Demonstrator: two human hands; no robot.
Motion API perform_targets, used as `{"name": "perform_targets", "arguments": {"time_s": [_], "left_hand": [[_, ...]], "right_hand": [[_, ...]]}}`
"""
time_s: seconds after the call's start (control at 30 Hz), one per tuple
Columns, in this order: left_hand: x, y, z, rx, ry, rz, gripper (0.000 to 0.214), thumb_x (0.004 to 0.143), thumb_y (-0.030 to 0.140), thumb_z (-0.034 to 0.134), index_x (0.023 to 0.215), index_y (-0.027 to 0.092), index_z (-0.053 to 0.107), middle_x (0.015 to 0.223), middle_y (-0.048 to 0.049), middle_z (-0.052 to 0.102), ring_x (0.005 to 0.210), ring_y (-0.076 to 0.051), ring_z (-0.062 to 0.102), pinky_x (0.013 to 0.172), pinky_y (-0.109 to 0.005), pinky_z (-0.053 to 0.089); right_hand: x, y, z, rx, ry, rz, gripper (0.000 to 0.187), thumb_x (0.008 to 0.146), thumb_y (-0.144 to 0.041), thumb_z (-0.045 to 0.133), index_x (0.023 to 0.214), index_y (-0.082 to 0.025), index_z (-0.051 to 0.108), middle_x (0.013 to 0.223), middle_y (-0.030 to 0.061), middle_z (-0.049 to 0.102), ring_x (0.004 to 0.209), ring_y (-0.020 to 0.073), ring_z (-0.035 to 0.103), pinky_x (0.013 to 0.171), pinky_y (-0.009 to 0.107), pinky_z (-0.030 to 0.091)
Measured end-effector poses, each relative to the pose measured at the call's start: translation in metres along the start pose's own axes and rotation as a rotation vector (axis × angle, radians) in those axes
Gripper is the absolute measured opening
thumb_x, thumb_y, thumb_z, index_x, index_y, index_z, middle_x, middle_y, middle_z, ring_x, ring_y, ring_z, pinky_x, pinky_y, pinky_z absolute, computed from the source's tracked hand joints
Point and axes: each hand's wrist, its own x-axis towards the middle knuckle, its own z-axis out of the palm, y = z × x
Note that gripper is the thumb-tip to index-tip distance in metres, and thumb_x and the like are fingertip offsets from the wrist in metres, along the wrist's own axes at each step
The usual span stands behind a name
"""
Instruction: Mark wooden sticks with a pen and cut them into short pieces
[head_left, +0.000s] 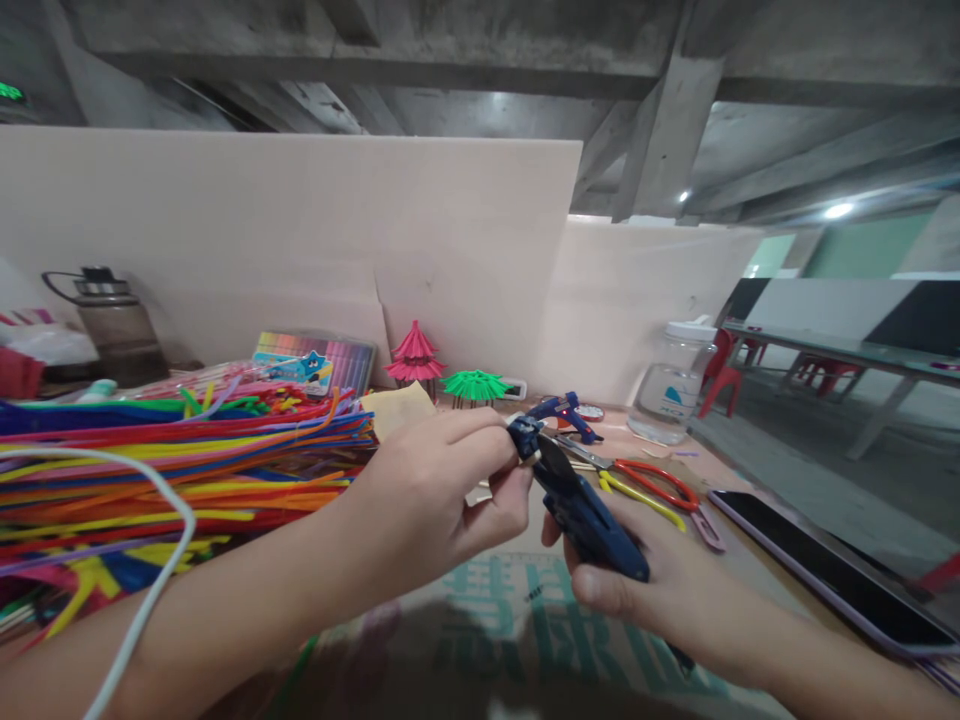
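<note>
My left hand (442, 490) is closed in a pinch on a small dark blue piece (523, 437), held at the tip of the snips. In my right hand (637, 580), fingers wrapped round the handle, is a pair of dark blue thread snips (581, 510); their blades point up toward the blue piece. Both hands hover above the table near its front edge.
A big pile of coloured pipe cleaners (172, 460) lies at the left. Behind the hands: red and yellow pliers (652, 485), a blue glue gun (566, 410), pink (415, 358) and green (474, 385) pipe-cleaner umbrellas, a clear jar (671, 385). A phone (825, 570) lies at the right. A white cable (150, 560) crosses my left arm.
</note>
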Motion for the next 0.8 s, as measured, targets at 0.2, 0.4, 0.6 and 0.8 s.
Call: {"name": "perform_targets", "arguments": {"time_s": [0.2,0.4,0.6,0.8], "left_hand": [[0.0005,-0.0009,0.0011,0.004,-0.002,0.004,0.023,0.089,0.008,0.051,0.068,0.018,0.047,0.065,0.0036,0.044,0.064,-0.01,0.043,0.059,-0.023,0.035],[0.0003,-0.0016,0.0029,0.004,-0.02,-0.009,0.023,0.089,0.008,0.05,0.069,0.018,0.046,0.066,0.0035,0.043,0.062,-0.01,0.041,0.058,-0.024,0.034],[-0.0005,0.0004,0.0028,0.0,-0.011,-0.001,0.023,0.09,0.008,0.05,0.069,0.017,0.047,0.066,0.0039,0.043,0.061,-0.009,0.04,0.057,-0.024,0.033],[0.0008,-0.0017,0.0049,0.014,-0.007,0.009,0.024,0.09,0.008,0.049,0.068,0.017,0.047,0.064,0.004,0.042,0.059,-0.009,0.039,0.055,-0.023,0.032]], "right_hand": [[0.0009,-0.0029,0.0026,0.016,0.02,-0.002,0.055,0.072,-0.068,0.07,0.096,-0.02,0.06,0.079,-0.0004,0.052,0.066,0.0139,0.047,0.065,0.029,0.048],[0.0013,-0.0052,0.0051,0.024,0.027,-0.004,0.047,0.074,-0.063,0.071,0.085,-0.019,0.057,0.076,-0.0012,0.05,0.067,0.0132,0.047,0.061,0.024,0.043],[0.0035,0.0017,0.0063,-0.049,0.03,0.03,0.036,0.08,-0.053,0.067,0.077,-0.019,0.056,0.069,-0.0024,0.048,0.06,0.0127,0.046,0.054,0.024,0.037],[0.004,0.0041,0.0037,-0.191,0.082,-0.06,0.04,0.082,-0.058,0.062,0.074,-0.019,0.059,0.07,0.0004,0.052,0.066,0.0165,0.048,0.055,0.025,0.037]]}}
